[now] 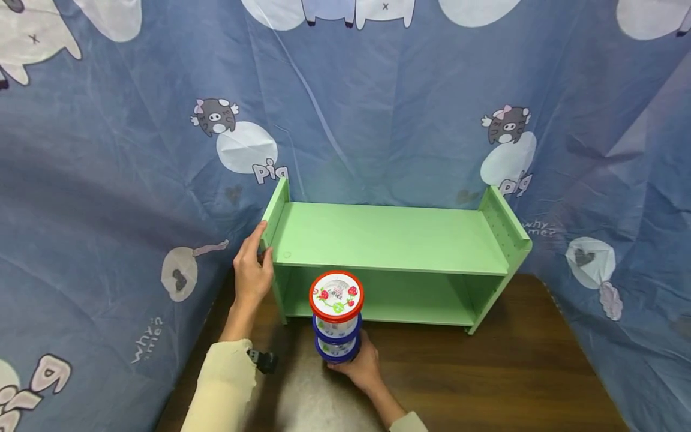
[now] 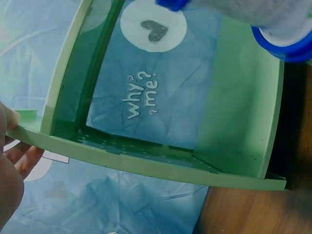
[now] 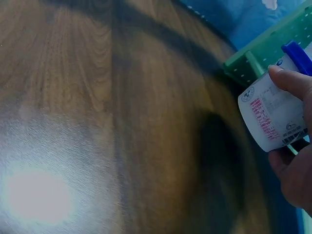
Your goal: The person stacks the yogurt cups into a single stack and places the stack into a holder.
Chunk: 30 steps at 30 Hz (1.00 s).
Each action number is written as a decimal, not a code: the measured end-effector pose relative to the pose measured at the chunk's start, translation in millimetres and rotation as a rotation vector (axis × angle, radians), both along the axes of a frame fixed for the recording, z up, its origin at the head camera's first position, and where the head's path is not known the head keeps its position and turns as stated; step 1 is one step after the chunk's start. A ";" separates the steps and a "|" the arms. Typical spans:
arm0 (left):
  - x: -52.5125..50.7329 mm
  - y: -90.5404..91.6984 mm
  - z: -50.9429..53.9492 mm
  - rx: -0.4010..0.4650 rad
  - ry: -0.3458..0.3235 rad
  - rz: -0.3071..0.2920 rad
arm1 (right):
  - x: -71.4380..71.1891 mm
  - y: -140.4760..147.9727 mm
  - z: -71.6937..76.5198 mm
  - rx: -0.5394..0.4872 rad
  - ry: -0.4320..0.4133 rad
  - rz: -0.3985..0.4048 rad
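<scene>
My left hand (image 1: 252, 273) grips the left side panel of a light green two-tier shelf (image 1: 378, 237). In the left wrist view, the thumb lies on one side of the panel's edge (image 2: 122, 163) and the fingers on the other. Low in front of the shelf, my right hand (image 1: 364, 367) holds a stack of round tubs by the bottom one. The top tub has a red-rimmed lid (image 1: 337, 296) with a strawberry print; blue rims (image 1: 337, 339) show beneath it. The right wrist view shows printed text on the held white tub (image 3: 268, 114), above the tabletop.
The shelf stands on a dark brown wooden table (image 1: 475, 372). Blue cloth (image 1: 378, 120) with cartoon pigs hangs behind it and along both sides. A small black device (image 1: 263, 361) sits at the left wrist. The shelf's raised right panel (image 1: 504, 225) rises above the top board.
</scene>
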<state>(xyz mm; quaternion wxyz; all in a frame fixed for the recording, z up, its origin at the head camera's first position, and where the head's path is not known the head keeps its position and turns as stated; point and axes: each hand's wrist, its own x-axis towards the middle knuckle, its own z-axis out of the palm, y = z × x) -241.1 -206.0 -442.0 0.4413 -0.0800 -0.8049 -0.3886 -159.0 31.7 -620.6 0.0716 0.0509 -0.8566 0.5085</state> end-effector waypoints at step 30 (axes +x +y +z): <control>-1.0 2.4 -0.1 0.002 0.003 -0.001 | -4.1 47.7 117.8 -0.054 0.031 0.035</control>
